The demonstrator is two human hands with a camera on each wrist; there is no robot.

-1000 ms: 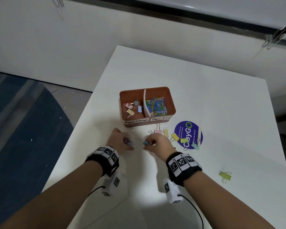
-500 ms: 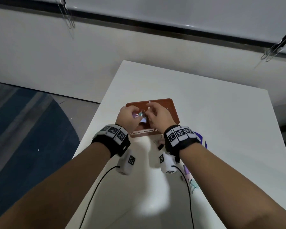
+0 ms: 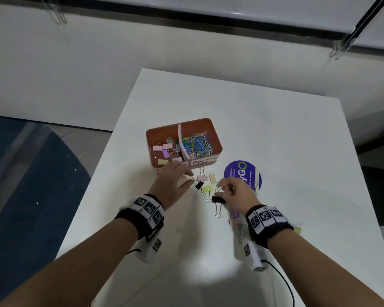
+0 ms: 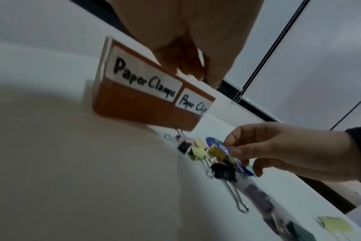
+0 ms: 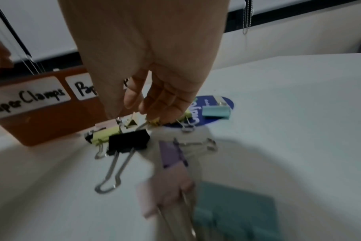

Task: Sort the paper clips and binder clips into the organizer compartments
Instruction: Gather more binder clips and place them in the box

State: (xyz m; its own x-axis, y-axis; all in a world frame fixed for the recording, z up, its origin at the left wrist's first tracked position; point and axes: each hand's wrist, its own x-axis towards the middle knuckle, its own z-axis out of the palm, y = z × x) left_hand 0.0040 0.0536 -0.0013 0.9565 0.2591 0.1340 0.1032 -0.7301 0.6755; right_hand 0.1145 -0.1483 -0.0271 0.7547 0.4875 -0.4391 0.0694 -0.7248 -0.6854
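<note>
The brown organizer (image 3: 215, 138) stands mid-table, its left half holding several pastel binder clips (image 3: 164, 149) and its right half coloured paper clips (image 3: 196, 144). In front of it lies a cluster of loose binder clips: pink (image 3: 201, 178), small black (image 3: 199, 185), yellow-green (image 3: 206, 189) and a large black one (image 3: 218, 199). My left hand (image 3: 190, 179) hovers with relaxed fingers beside the small black clip and holds nothing. My right hand (image 3: 221, 188) has its thumb and curled fingers down on a yellow binder clip (image 5: 155, 121) in the cluster.
A round purple sticker (image 3: 242, 171) lies right of the cluster with a teal clip (image 5: 216, 111) on it. A purple clip (image 5: 171, 154) and more clips lie under my right wrist. Another yellow clip (image 3: 297, 230) sits further right. The table's left edge is near.
Half a second ago both hands held clips over the organizer's left compartment. Both have now come back down to the loose cluster, and those clips are out of my fingers.
</note>
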